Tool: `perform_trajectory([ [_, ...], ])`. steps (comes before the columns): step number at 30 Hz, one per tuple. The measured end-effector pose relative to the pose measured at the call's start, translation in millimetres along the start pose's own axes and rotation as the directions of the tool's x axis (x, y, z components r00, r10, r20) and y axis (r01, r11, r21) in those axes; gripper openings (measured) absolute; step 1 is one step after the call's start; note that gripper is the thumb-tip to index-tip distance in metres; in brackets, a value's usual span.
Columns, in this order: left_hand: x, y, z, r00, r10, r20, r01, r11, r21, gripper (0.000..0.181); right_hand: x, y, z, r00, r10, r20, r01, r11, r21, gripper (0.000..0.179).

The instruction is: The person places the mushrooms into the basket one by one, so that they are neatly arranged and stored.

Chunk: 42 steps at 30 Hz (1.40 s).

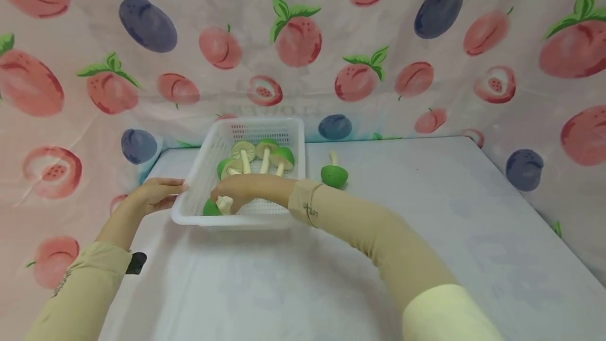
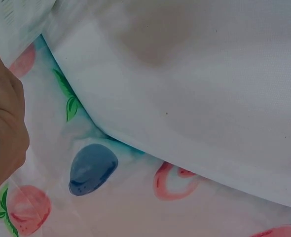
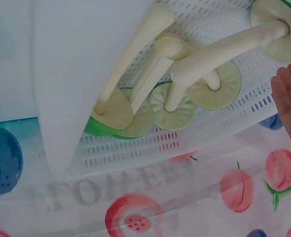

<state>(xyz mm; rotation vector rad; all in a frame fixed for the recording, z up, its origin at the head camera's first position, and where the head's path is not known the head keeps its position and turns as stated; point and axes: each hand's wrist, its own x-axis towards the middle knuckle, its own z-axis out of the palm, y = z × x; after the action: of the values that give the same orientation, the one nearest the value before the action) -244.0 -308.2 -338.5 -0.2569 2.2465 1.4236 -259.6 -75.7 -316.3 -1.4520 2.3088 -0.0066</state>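
My right hand [image 1: 239, 189] reaches down into the near-left part of a white plastic basket [image 1: 295, 193]. It holds a green-capped toy mushroom [image 1: 211, 208], whose pale stem shows between the fingers. Outside the left wall, my left hand [image 1: 156, 193] touches the rim with extended fingertips. Part of that hand [image 2: 5, 123] also appears at the edge of the left wrist view. Several more mushrooms [image 3: 175, 106] lie in the basket, caps toward its far end. In the right wrist view, straight fingers [image 3: 286, 91] lie along the outside of the basket.
One more green-capped mushroom [image 1: 334, 176] rests cap-down on the white table [image 1: 402, 199], right of the basket. Fruit-printed cloth [image 1: 303, 83] hangs behind the table and along its sides. A small black object [image 1: 136, 263] shows beside the left sleeve.
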Motion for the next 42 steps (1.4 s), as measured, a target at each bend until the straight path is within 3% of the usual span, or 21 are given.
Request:
perform_trajectory([
  [9,0.1,2.0,1.8,1.0,0.0,-0.013,0.0,0.999,0.041,0.067,-15.8,6.9,-2.2,0.989,-0.055,-0.134,0.061,0.997,0.043,0.044],
  [16,-0.6,2.9,3.5,1.0,-0.013,-0.017,0.014,0.998,0.061,0.068,-41.5,17.7,-2.0,0.966,-0.055,-0.254,0.084,0.991,0.106,0.039],
  [26,1.9,4.5,4.0,0.999,0.028,-0.022,-0.027,0.999,0.031,0.065,-103.4,49.2,-10.1,0.925,0.035,-0.379,0.035,0.984,0.176,0.032],
  [33,2.9,1.9,3.4,1.0,0.015,-0.022,-0.012,0.996,0.093,0.069,-148.8,77.8,-5.0,0.879,0.177,-0.442,-0.059,0.961,0.269,0.031],
  [37,1.7,0.3,1.6,1.0,0.012,-0.027,-0.009,0.995,0.096,0.069,-166.7,92.3,3.5,0.858,0.215,-0.466,-0.081,0.953,0.29,0.029],
  [42,-2.2,-2.3,-1.4,0.999,0.02,-0.031,-0.017,0.997,0.077,0.069,-179.8,105.1,14.6,0.85,0.274,-0.449,-0.123,0.934,0.337,0.031],
])
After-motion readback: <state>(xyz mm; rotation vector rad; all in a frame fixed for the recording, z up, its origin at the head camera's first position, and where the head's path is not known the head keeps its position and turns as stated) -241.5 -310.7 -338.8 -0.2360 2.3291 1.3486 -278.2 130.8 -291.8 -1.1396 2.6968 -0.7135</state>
